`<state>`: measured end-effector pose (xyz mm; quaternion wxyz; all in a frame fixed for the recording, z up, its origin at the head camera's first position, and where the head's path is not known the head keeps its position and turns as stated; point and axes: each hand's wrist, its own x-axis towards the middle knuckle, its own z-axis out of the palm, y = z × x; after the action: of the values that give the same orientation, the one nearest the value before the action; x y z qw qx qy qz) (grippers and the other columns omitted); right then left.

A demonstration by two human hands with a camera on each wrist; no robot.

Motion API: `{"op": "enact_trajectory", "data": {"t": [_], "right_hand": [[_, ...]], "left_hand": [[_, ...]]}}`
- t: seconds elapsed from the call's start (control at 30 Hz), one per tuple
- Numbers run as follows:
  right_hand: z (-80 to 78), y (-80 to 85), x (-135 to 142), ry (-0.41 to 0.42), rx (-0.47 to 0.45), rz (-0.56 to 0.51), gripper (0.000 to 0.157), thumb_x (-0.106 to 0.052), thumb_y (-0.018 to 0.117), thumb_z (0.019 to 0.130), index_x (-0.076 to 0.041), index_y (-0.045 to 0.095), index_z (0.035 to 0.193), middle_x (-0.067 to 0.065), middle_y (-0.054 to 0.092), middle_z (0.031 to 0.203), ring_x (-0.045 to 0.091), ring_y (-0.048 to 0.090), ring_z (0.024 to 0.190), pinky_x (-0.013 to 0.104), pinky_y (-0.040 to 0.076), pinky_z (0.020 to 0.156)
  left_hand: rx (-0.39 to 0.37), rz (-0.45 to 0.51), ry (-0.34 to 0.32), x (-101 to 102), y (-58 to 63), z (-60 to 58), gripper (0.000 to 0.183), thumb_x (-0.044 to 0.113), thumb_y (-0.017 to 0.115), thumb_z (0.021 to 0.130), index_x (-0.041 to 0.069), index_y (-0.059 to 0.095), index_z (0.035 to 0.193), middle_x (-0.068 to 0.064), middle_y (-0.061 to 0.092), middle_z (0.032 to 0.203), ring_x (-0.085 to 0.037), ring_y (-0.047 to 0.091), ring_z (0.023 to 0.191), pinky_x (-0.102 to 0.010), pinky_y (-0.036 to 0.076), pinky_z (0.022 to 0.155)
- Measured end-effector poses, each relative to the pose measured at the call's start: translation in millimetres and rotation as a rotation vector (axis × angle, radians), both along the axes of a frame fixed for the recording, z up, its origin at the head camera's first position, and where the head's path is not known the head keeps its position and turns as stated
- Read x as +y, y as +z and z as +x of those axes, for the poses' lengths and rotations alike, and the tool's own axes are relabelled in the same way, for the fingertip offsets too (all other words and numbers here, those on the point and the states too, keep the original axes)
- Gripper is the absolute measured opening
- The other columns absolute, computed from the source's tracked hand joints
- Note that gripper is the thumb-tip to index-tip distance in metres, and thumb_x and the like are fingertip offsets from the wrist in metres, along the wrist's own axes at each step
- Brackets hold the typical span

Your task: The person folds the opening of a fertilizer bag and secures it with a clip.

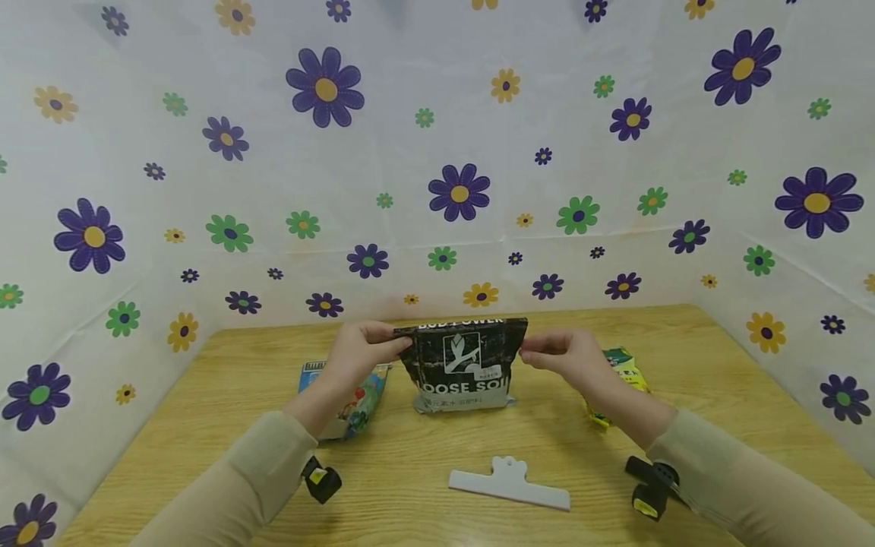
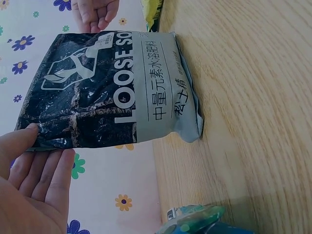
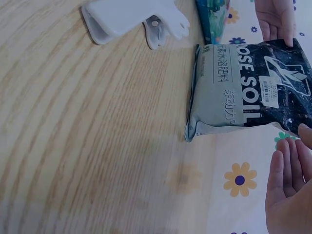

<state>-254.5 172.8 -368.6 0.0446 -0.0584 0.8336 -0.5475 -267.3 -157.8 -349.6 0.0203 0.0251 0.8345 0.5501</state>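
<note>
A black-and-grey bag (image 1: 465, 365) lettered LOOSE SOIL is upright in the centre of the head frame, its printed face toward the camera and its upper corners at the fingers of both hands. The left hand (image 1: 358, 349) pinches the bag's upper left corner, the thumb on the printed face and the other fingers behind it, leaving almost no gap. The right hand (image 1: 563, 353) pinches the right edge, just below the upper corner, between thumb and fingertips; its remaining fingers are bent loosely beside the bag.

The forearms, in beige sleeves (image 1: 270, 460), come in from the lower left and lower right of the frame and angle inward, with the hands at nearly the same height. A black wrist device (image 1: 321, 480) shows at the left cuff and a second at the right.

The bag's lower edge is at the wooden tabletop (image 1: 396, 486); its contents are hidden. A blue-and-green packet (image 1: 362, 410) lies left of centre, partly behind the left forearm, and a yellow-and-green packet (image 1: 625, 372) right of centre, partly behind the right wrist; what they contain cannot be seen. A white clip (image 1: 509, 486) lies at lower centre. Flower-patterned cloth (image 1: 383, 152) fills the upper frame.
</note>
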Motion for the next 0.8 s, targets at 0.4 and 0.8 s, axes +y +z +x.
{"op": "enact_trajectory", "data": {"t": [0.4,0.8], "right_hand": [[8.1,-5.5,1.1,0.021,-0.002,0.003,0.032,-0.020,0.077,0.100,-0.002,0.077,0.126,0.013,0.077,0.128,0.018,0.075,0.112,0.045,0.059,0.109],[17.0,-14.0,3.7,0.072,-0.037,0.011,0.034,-0.019,0.077,0.099,0.001,0.075,0.127,0.012,0.079,0.124,0.012,0.075,0.106,0.042,0.062,0.104]], "left_hand": [[-0.009,0.016,0.010,0.4,1.3,-0.8,0.035,0.018,0.076,0.100,-0.003,0.073,0.128,-0.021,0.071,0.137,-0.029,0.079,0.111,-0.057,0.052,0.116],[-0.010,0.011,-0.014,0.0,2.5,1.7,0.043,0.018,0.076,0.101,-0.004,0.068,0.136,-0.025,0.064,0.146,-0.031,0.077,0.114,-0.058,0.050,0.118]]}}
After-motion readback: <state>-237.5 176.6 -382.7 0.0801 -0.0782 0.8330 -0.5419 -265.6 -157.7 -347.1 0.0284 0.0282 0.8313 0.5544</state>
